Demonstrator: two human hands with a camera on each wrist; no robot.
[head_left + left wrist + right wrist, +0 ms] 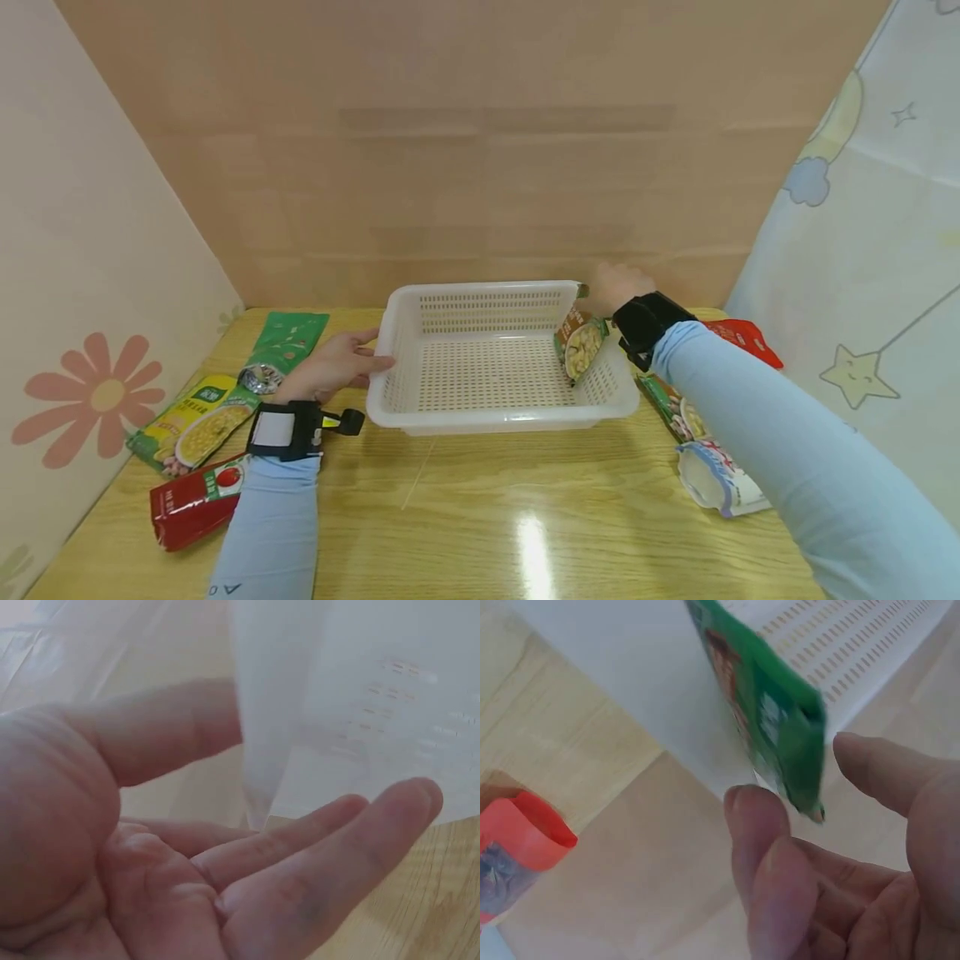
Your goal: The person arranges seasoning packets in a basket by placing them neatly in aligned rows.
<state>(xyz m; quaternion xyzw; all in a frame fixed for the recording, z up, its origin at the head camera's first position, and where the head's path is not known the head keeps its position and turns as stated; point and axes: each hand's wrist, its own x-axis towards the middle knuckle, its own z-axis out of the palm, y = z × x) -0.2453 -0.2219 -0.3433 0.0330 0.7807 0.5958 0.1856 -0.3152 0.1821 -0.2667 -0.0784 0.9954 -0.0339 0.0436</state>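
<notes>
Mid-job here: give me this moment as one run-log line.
left hand: holds basket at left end | right hand: by packet, no pinch visible | packet: tilted inside basket's right end

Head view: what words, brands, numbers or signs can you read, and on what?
No word reads clearly.
Left sleeve: an "O"-like mark, a triangle.
Yellow-green packet: lettering, too small.
Dark red pouch: white lettering, too small.
Brown-and-green packet inside the white basket: too small.
Bright red packet: too small.
White pouch: too blurred.
</notes>
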